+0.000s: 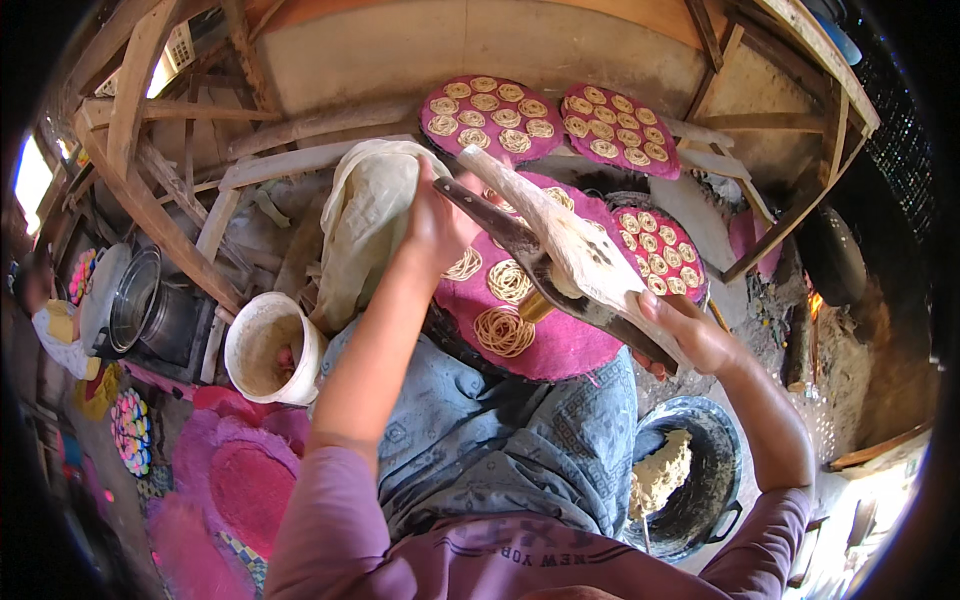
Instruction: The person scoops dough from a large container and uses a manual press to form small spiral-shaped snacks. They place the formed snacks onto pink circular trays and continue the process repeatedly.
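My left hand [442,217] grips the far end of a wooden two-armed hand press [577,232], whose dark lower arm carries a brass-coloured cylinder [536,306]. Around the near ends of its two arms closes my right hand [690,330]. Beneath the press lies a round tray with a pink cloth [577,349], bearing several coiled nests of dough strands [505,331]. Pale dough seems to show between the arms. Left of my left hand a cream cloth [360,217] is draped.
Further cloth-covered trays of nests [491,116] stand ahead and right. A white bucket [266,349] is at left, a dark basin with dough [720,450] at lower right. Wooden beams [157,195] frame the space. A fire [815,304] burns at far right. A person [64,330] is at far left.
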`<state>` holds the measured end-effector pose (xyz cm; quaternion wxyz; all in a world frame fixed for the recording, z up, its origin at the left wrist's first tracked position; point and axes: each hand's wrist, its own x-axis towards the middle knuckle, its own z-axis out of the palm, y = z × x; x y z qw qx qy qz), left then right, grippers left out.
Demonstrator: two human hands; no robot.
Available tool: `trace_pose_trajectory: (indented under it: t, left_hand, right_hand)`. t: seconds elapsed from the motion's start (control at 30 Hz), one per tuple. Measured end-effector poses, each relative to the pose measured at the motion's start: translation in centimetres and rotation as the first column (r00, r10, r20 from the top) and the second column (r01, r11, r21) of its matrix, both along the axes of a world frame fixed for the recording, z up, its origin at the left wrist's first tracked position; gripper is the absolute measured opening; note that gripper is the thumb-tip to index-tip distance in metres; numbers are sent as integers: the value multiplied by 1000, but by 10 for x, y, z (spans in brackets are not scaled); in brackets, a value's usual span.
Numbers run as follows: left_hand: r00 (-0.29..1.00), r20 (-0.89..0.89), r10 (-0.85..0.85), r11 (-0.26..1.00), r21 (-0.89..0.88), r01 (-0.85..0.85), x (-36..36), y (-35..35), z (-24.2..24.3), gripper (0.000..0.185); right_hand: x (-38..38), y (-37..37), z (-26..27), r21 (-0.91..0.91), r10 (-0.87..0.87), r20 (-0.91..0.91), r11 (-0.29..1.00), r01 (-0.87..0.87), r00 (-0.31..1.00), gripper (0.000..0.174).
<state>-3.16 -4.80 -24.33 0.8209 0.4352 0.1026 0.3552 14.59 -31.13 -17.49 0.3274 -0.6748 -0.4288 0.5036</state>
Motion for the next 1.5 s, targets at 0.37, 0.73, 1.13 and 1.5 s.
trace_pose_trajectory:
  t: [0.37, 0.73, 1.13, 1.5]
  left_hand:
    - [640, -749, -173, 834, 235, 500, -14, -53, -37, 72]
    - [693, -718, 67, 725, 512, 460, -20, -44, -63, 68]
    - [542, -87, 836, -230, 840, 491, -53, -52, -10, 39]
    - [743, 650, -160, 929, -154, 335, 79, -5, 19, 57]
  right_hand:
    - [11, -13, -21, 89, -11, -65, 996, 17, 998, 66]
    - [20, -10, -32, 171, -67, -58, 982, 76, 996, 66]
    - [23, -31, -15, 217, -122, -114, 965, 144, 986, 68]
    - [34, -17, 11, -139, -70, -140, 989, 50, 988, 71]
